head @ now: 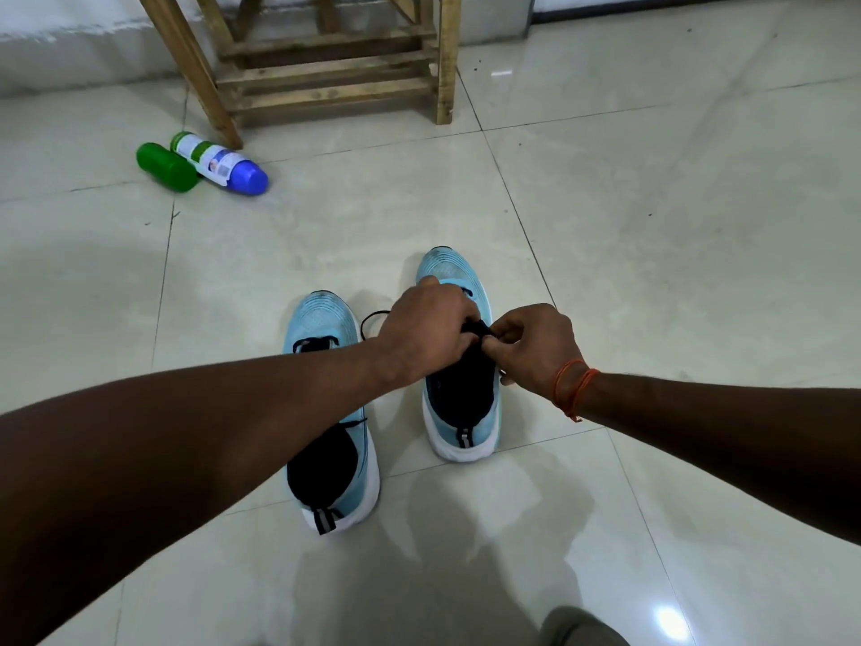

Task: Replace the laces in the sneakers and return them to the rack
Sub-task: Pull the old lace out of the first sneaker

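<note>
Two pale blue sneakers stand side by side on the tiled floor (652, 226), toes toward 12 o'clock. The left sneaker (321, 314) sits nearer the camera, and the left forearm crosses over its middle. The right sneaker (459, 272) sits a little farther toward 12.

Both hands meet over the right sneaker's throat. The left hand (426, 331) lies knuckles-up at 9 o'clock of the tongue, its fingers curled down onto the black lace (477, 328); the fingertips are hidden beneath the hand. The right hand (536, 352) comes in from 3 o'clock and pinches the same lace between thumb and bent forefinger, the other fingers folded in. The short stretch of lace runs between the two grips, directly above the shoe's dark opening. A loop of it pokes out at 9 o'clock of the left hand, lying on the floor between the two shoes.

An orange thread (570, 384) circles the right wrist.

At 12 o'clock, well apart from the shoes, stands the wooden rack (326, 76). At 10 o'clock a green bottle (165, 167) and a white bottle (219, 163) lie touching beside the rack's leg.
</note>
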